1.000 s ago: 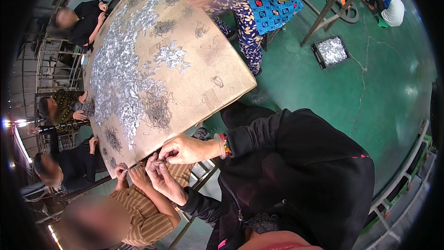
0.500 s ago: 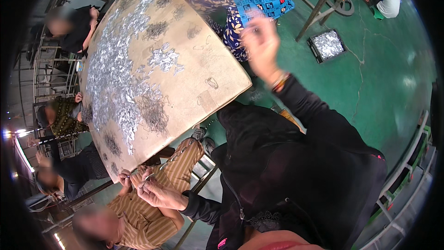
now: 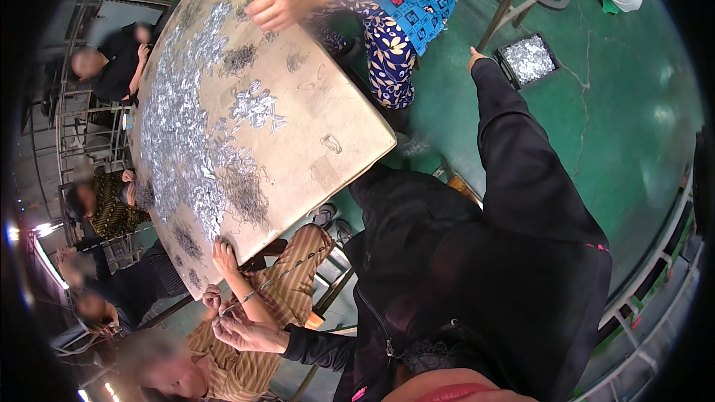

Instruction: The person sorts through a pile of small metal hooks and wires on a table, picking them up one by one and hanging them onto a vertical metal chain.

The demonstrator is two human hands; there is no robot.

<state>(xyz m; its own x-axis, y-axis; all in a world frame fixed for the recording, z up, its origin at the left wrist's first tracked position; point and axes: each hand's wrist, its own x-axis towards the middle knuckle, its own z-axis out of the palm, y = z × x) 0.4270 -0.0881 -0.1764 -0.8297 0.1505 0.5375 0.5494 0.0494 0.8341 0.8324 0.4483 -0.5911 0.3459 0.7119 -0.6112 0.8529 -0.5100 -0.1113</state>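
Observation:
My left hand point(image 3: 249, 331) is at the lower left with its fingers pinched on a thin, twisted dark-and-silver strand point(image 3: 279, 277). That strand slants up and right across the striped clothes of a co-worker. Beside my fingertips is the co-worker's hand point(image 3: 212, 298); their other hand point(image 3: 225, 257) rests at the table edge. My right arm reaches far out to the upper right. Only a little of my right hand point(image 3: 475, 57) shows past the black sleeve, its grip hidden. Nearby on the floor stands a black tray point(image 3: 538, 79) of shiny silver pieces.
A tan table point(image 3: 354, 126) carries a wide spread of silver pieces point(image 3: 175, 119), a smaller pile point(image 3: 255, 106) and dark wiry heaps point(image 3: 247, 197). A blue-shirted co-worker's hand point(image 3: 279, 4) hovers over its far corner. Several people sit along the left side. A metal stand point(image 3: 510, 4) rises behind the tray.
My right hand has swung from beside the table out toward the floor tray. My left hand has dropped slightly down and left. The striped co-worker's hand has reached onto the table edge.

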